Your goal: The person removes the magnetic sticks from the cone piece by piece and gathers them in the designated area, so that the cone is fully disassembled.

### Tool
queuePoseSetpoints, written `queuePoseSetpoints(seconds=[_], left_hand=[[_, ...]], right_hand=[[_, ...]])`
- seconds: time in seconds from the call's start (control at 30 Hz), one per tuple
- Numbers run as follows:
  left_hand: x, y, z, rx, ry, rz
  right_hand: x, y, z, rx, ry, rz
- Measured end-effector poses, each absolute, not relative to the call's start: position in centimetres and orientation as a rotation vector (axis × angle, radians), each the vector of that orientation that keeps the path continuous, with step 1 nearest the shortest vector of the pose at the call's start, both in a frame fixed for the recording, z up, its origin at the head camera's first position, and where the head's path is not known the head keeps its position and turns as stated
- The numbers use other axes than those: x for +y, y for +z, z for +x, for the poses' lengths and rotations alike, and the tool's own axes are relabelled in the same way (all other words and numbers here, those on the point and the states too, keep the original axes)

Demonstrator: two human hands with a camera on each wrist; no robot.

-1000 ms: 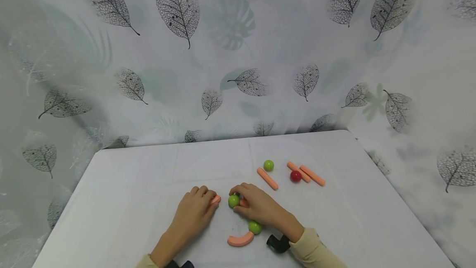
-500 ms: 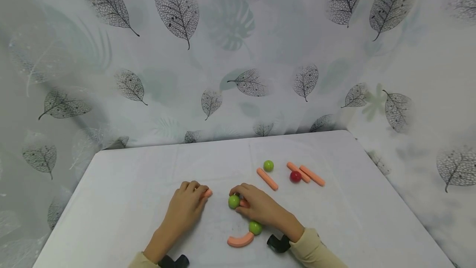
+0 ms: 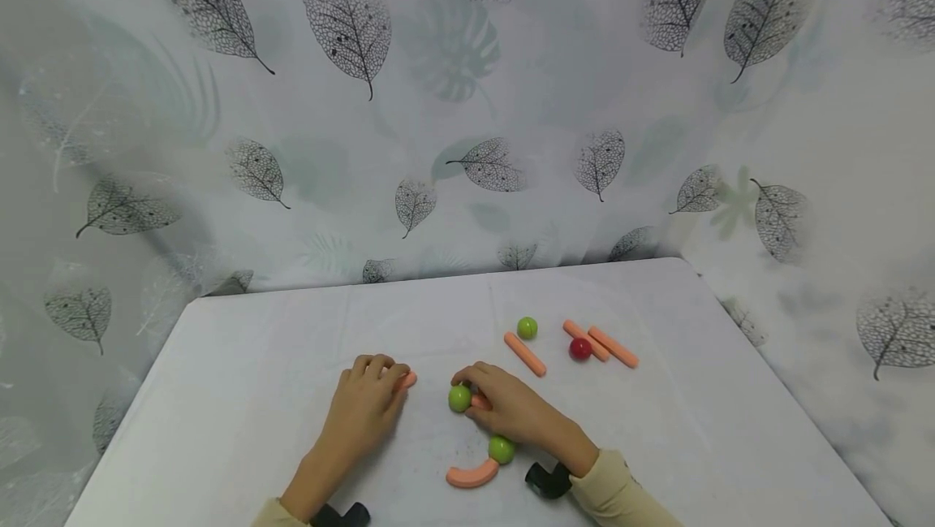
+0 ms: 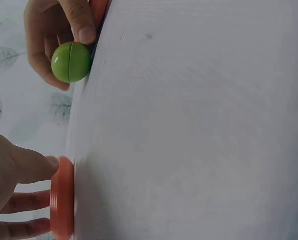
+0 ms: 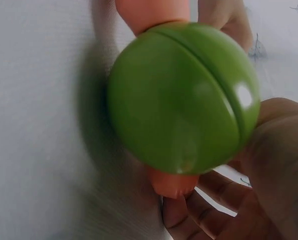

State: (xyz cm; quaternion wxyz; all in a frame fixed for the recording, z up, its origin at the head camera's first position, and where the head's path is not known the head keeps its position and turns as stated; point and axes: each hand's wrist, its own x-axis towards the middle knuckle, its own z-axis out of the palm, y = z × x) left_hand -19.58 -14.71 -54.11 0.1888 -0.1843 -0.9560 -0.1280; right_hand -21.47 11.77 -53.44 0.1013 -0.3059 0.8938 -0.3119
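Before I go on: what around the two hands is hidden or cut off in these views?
- Orange piece under the left hand: head view shows only its tip; the fingers cover the rest, and the left wrist view cuts it at the frame edge.
- Orange rod behind the green ball: the right hand hides most of it.
- Right wrist view: the ball fills the frame, blocking the table beyond.

left hand [image 3: 363, 407] palm down (fingers curled), right hand [image 3: 511, 411] pinching
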Motion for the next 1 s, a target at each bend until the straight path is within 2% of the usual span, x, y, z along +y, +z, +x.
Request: queuePoseSetpoints(seconds=[0.33, 0.57, 1.0], left_hand=[[-14.0, -53.5, -19.2, -2.671, -0.28, -0.584], [-13.1, -53.3, -18.8, -2.586, -0.31, -0.721], [-11.8, -54.5, -18.0, -2.688, -0.713, -0.783]], right_hand=[[12.2, -53.2, -21.5, 2.618, -0.985, -0.914], [12.1, -53.3, -21.6, 2.603, -1.016, -0.885], [11.9, -53.3, -21.5, 2.607, -0.98, -0.917]])
